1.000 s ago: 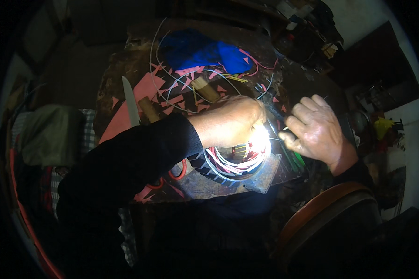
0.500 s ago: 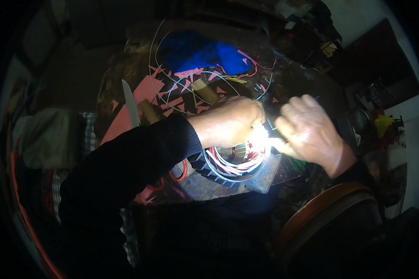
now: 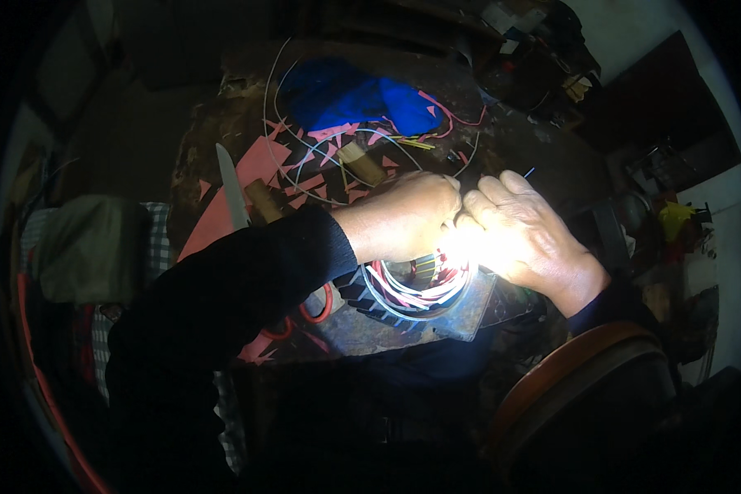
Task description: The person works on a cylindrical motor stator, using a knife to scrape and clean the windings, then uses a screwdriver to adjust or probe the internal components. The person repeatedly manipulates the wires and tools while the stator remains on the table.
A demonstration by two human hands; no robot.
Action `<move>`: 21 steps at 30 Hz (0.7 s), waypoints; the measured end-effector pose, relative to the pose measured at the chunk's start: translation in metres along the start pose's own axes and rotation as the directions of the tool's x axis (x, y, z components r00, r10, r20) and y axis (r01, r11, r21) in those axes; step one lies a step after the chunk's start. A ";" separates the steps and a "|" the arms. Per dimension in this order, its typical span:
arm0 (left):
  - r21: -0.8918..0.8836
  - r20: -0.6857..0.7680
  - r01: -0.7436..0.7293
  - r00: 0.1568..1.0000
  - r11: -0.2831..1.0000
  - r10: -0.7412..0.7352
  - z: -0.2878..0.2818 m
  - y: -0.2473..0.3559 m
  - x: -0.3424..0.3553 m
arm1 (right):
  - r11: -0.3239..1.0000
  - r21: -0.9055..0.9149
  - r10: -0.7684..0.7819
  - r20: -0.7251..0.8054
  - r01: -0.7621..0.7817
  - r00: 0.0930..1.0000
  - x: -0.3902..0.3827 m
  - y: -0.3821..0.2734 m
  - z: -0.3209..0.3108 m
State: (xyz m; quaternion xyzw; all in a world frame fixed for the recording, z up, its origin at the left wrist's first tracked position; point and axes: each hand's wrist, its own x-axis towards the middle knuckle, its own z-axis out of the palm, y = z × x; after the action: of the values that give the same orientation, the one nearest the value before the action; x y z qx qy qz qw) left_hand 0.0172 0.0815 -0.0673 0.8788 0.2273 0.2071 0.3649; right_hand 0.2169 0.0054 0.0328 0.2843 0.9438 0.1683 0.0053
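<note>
A motor stator [image 3: 379,303] with dark ribs sits at the table's front edge. White cords and red and white leads circle its wound coil end [image 3: 424,300]. My left hand [image 3: 416,210] reaches across its far side, fingers pinched at the coil end; glare hides what they hold. Close against it, my right hand [image 3: 523,226] is curled shut, its thumb side lost in the glare. A thin blue-tipped strand [image 3: 529,172] pokes out behind the right hand's knuckles.
Pink insulating paper [image 3: 214,222], scraps and a knife [image 3: 232,185] lie left on the table. Red-handled scissors [image 3: 325,303] are beside the stator. Wooden blocks [image 3: 362,163], loose pale wire [image 3: 265,115] and blue cloth [image 3: 362,99] lie farther back. An orange-rimmed round container [image 3: 584,358] stands front right.
My right hand has moved left and closed in against my left hand; the gap between them is gone. My left hand has barely moved, and the stator stays in place.
</note>
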 end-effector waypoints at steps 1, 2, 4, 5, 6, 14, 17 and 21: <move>-0.002 0.015 0.016 1.000 1.000 -0.016 0.000 0.000 -0.001 | 1.000 0.008 -0.003 0.058 0.003 0.998 0.001 0.000 0.001; -0.002 0.027 0.028 0.999 1.000 -0.028 0.001 0.000 0.000 | 0.999 0.032 -0.011 0.017 0.011 1.000 0.000 0.000 0.000; -0.037 0.006 -0.015 1.000 0.999 0.016 0.002 -0.002 0.000 | 0.997 0.072 -0.019 0.052 0.015 0.998 -0.003 0.002 -0.005; -0.069 -0.029 -0.071 0.997 0.995 0.069 0.002 -0.003 0.001 | 0.999 0.030 0.015 0.087 -0.018 0.996 -0.006 0.003 -0.009; -0.073 -0.009 -0.061 0.998 0.995 0.061 0.002 -0.003 0.001 | 0.999 -0.008 0.037 0.074 -0.036 0.997 -0.006 0.002 -0.010; -0.028 0.041 0.013 0.999 1.000 -0.012 -0.001 0.000 0.000 | 0.998 0.065 0.018 0.089 -0.024 0.996 0.004 -0.002 0.000; -0.065 0.029 -0.042 0.999 0.997 0.044 0.000 -0.004 0.000 | 0.989 -0.106 0.114 0.132 -0.100 0.985 -0.008 -0.001 -0.012; -0.046 0.039 -0.018 0.999 0.999 0.020 0.005 -0.005 -0.001 | 0.706 0.153 0.620 0.339 -0.692 0.708 -0.019 -0.013 -0.022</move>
State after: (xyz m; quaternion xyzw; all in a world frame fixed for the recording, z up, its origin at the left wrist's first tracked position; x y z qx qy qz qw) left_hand 0.0179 0.0818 -0.0746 0.8763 0.2067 0.1982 0.3875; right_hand 0.2241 -0.0217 0.0477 0.6214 0.7828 -0.0097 0.0307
